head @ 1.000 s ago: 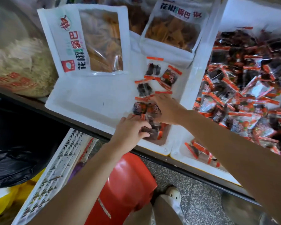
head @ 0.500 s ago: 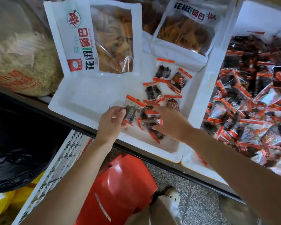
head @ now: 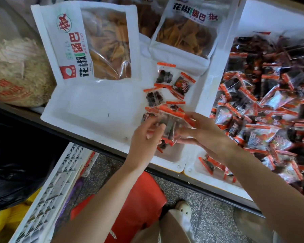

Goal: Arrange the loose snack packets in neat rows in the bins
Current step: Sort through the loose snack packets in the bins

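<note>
There is only 1 view, from a wide-angle camera worn on the person's head as they stand at the front edge of the bench (head: pixel 158 168). It faces forward and steeply down, so that edge slants from mid-left to lower right. It sits close: both forearms enter from the bottom, and the left hand (head: pixel 144 137) and right hand (head: pixel 204 135) meet mid-picture over the near-right corner of a white bin (head: pixel 88 102). Below the edge it takes in the floor (head: pixel 209 216) and 1 shoe (head: pixel 182 209).
</note>
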Demonstrator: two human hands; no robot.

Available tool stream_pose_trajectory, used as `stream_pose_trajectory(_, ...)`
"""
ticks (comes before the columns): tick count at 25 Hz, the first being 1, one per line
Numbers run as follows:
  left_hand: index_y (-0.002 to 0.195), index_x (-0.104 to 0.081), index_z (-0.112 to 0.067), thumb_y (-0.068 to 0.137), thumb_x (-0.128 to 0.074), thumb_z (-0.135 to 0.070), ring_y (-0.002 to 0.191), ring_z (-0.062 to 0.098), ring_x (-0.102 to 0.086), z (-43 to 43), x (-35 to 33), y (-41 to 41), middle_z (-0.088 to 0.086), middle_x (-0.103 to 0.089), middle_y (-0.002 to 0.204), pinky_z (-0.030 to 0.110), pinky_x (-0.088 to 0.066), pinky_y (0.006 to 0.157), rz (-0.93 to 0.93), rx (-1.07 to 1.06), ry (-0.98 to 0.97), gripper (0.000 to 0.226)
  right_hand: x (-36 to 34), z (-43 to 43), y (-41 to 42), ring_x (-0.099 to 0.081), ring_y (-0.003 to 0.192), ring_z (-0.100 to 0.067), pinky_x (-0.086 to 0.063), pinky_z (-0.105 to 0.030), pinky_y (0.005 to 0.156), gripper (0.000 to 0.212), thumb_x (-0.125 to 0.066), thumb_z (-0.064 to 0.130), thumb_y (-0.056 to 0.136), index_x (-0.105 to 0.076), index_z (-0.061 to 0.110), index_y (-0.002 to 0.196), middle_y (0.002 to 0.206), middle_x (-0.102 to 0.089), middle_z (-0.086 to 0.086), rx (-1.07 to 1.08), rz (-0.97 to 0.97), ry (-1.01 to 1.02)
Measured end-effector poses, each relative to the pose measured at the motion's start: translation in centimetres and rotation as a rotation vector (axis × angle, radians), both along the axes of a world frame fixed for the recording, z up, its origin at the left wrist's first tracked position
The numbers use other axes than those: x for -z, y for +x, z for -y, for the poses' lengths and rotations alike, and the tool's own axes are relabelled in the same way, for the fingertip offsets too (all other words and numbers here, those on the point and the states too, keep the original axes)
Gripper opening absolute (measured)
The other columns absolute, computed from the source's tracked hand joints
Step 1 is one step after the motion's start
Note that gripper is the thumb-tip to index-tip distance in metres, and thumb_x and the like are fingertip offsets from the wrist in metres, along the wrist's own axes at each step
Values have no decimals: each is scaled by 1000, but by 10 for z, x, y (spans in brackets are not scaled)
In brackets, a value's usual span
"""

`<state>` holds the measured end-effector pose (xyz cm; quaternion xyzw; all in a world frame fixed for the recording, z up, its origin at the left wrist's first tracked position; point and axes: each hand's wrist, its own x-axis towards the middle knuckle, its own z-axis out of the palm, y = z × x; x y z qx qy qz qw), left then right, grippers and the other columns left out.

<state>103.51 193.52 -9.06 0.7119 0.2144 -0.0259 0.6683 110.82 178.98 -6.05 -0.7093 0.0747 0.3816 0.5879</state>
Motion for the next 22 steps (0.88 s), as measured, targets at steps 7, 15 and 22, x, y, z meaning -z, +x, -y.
stream_pose_trajectory(7,114,-53,-26,87,-70,-20,89,2,-55,34,-14,0,-6,-56,99,11,-44,78,89,249,192,32,10,30,-2,-69,90,-21,-54,-36,84,25,-79,21,73,-69,17,95,92,-73,-6,226,1,-77)
stream_pose_trajectory(15,147,-27,-14,91,-60,-42,136,31,-31,-3,43,40,13,-33,148,48,-30,109,-376,275,805,71,22,66,3,-70,89,-19,-54,-36,87,23,-79,20,74,-69,14,93,95,-73,-5,466,-9,-122)
stream_pose_trajectory(22,114,-58,-5,90,-66,-15,100,22,-59,2,54,40,9,-62,110,25,-44,80,-284,87,576,27,18,80,1,-68,88,-20,-52,-36,90,16,-77,26,75,-66,19,84,90,-72,-1,435,66,-202)
